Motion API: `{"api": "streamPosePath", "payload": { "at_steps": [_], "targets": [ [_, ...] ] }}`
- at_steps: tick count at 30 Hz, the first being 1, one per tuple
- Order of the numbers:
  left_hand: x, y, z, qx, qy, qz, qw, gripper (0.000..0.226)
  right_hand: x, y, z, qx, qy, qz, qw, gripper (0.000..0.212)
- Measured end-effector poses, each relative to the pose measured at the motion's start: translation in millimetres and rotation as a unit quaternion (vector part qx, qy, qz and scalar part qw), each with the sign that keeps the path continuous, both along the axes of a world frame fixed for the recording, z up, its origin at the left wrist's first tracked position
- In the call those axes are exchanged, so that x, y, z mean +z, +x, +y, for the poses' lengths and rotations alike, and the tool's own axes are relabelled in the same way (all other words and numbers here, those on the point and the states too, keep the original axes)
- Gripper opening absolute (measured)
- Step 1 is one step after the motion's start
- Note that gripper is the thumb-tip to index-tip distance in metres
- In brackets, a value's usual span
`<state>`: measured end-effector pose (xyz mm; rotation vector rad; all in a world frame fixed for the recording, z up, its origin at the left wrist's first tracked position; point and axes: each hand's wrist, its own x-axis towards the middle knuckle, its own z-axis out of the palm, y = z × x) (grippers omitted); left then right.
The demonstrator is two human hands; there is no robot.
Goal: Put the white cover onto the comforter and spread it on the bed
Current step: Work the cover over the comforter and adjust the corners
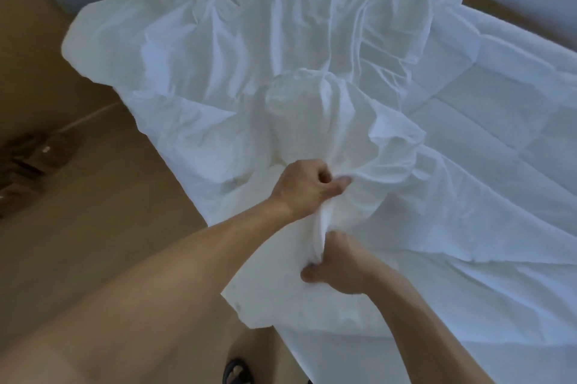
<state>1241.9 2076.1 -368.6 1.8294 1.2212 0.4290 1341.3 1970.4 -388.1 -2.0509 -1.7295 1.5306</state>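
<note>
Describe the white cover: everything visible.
The white cover is thin, matte, cloth-like fabric, heavily creased and bunched, with a puffed bulge near its middle. It lies loosely over the quilted comforter, which is still bare on the right. Its left edge hangs toward the tan floor. The left hand grips a gathered fold, and the right hand grips the same fold closer to the camera.

Matt, creased cloth cover [249, 49]; quilted comforter [499, 96]; floor [46, 55] perhaps wood.
</note>
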Motion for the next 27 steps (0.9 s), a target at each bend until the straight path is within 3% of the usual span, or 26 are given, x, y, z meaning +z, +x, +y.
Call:
{"api": "streamPosePath", "payload": {
  "at_steps": [1, 2, 4, 5, 6, 9, 12, 14, 17, 20, 22, 23, 25, 27],
  "targets": [
    [-6, -9, -3, 0.041, -0.065, -0.042, 0.996, 0.041, 1, -1, -4, 0.004, 0.003, 0.001, 1.0, 0.028],
    [-9, -20, -7, 0.059, -0.121, -0.064, 0.989, 0.055, -2, -3, -7, -0.017, 0.022, 0.006, 1.0, 0.031],
    [-17, -47, -19, 0.03, -0.215, -0.047, 0.975, 0.094, -1, -7, -11, -0.142, 0.078, 0.059, 0.985, 0.029],
    [-23, -59, -26, 0.005, -0.254, -0.023, 0.967, 0.098, 3, -9, -11, -0.213, 0.097, 0.096, 0.967, 0.028],
    [-28, -71, -31, -0.023, -0.295, -0.001, 0.955, 0.089, 7, -11, -9, -0.266, 0.107, 0.125, 0.95, 0.031],
    [-31, -79, -44, -0.095, -0.345, 0.014, 0.934, 0.019, 13, -18, -5, -0.333, 0.123, 0.209, 0.911, 0.019],
    [-27, -66, -41, -0.103, -0.293, -0.035, 0.95, 0.014, 20, -14, -9, -0.343, 0.094, 0.308, 0.882, 0.01],
    [-15, -59, -30, -0.069, -0.271, -0.111, 0.954, 0.012, 23, -6, -12, -0.295, 0.092, 0.34, 0.888, 0.014],
    [12, -41, -14, -0.06, -0.24, -0.161, 0.956, 0.015, 20, 0, -12, -0.192, 0.082, 0.224, 0.952, 0.043],
    [25, -10, -9, -0.08, -0.172, -0.083, 0.978, 0.024, 15, -6, -6, -0.183, 0.073, 0.055, 0.979, 0.023],
    [24, 7, -6, -0.067, -0.119, -0.038, 0.99, 0.025, 18, -8, -3, -0.18, 0.097, -0.074, 0.976, 0.005],
    [23, 14, -5, -0.058, -0.099, -0.031, 0.993, 0.025, 17, -7, -2, -0.18, 0.113, -0.123, 0.969, 0.008],
    [17, 24, -4, -0.04, -0.064, -0.021, 0.997, 0.027, 17, -3, -1, -0.19, 0.126, -0.133, 0.965, 0.012],
    [12, 31, -6, -0.025, -0.066, -0.039, 0.997, 0.026, 14, 3, -2, -0.268, 0.105, -0.012, 0.958, 0.013]
  ]
}}
